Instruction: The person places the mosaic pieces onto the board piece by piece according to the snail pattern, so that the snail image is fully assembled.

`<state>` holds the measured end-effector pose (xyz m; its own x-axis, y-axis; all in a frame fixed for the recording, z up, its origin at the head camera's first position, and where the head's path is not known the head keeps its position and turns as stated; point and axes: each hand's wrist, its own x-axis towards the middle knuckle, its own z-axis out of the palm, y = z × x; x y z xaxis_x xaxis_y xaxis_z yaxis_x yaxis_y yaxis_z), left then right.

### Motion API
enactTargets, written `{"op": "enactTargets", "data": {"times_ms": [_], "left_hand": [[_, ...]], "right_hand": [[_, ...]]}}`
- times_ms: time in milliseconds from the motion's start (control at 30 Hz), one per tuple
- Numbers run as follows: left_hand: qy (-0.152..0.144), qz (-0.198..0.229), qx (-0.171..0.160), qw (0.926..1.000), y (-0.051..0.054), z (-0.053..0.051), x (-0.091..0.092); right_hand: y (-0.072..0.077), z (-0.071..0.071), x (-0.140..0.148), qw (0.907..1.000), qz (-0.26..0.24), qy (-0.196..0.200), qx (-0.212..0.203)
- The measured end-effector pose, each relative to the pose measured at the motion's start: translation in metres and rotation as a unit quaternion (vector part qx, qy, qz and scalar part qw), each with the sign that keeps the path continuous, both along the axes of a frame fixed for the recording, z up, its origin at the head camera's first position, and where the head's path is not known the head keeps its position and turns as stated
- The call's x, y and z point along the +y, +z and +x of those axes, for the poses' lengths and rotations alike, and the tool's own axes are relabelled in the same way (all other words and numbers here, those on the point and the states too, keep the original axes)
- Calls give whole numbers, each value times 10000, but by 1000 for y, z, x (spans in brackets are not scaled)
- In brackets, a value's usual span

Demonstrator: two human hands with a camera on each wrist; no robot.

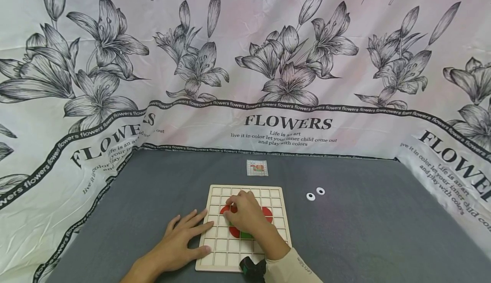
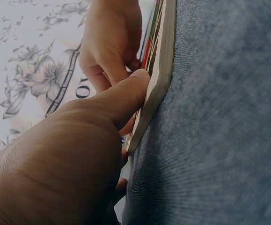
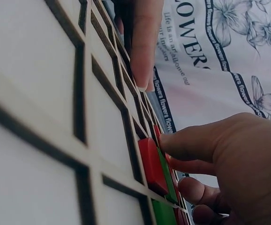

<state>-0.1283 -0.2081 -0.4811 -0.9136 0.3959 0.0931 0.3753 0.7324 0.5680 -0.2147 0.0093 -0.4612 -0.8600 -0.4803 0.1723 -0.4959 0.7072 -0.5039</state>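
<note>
A pale wooden grid board lies on the table, with several red and green pieces in its cells. Spread fingers of my left hand rest along the board's left edge, the thumb on its lower left. My right hand reaches over the middle of the board, thumb and forefinger pinching at a red piece in the upper left of the coloured group. A red piece with a rounded edge lies right of the hand. Another red piece and a green piece show in the right wrist view. My palm hides the group's middle.
Beyond the board lies a small picture card with a coloured figure on a grid. Two white discs with black centres, one nearer and one farther, lie to the right. A flower-printed cloth hangs behind the grey table.
</note>
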Motion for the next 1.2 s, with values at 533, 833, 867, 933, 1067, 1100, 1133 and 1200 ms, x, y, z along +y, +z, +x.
{"op": "enactTargets", "data": {"times_ms": [533, 833, 867, 933, 1067, 1100, 1133, 1200], "left_hand": [[54, -6, -111, 9999, 0, -1, -1], [-21, 46, -99, 9999, 1, -2, 0], [-21, 42, -98, 9999, 1, -2, 0], [-23, 32, -105, 9999, 1, -1, 0], [-26, 44, -137, 9999, 2, -1, 0], [-24, 44, -136, 9999, 2, -1, 0], [-20, 52, -131, 9999, 2, -1, 0], [-10, 56, -118, 9999, 2, 0, 0]], "right_hand": [[54, -1, 38, 9903, -1272, 192, 532], [75, -11, 99, 9758, -1630, -44, 1457], [75, -12, 107, 9742, -1656, -49, 1530], [73, -15, 121, 9718, -1704, -100, 1628], [67, -19, 147, 9687, -1737, -253, 1758], [65, -20, 153, 9682, -1754, -273, 1766], [63, -21, 159, 9679, -1765, -299, 1764], [58, -22, 168, 9683, -1788, -353, 1709]]}}
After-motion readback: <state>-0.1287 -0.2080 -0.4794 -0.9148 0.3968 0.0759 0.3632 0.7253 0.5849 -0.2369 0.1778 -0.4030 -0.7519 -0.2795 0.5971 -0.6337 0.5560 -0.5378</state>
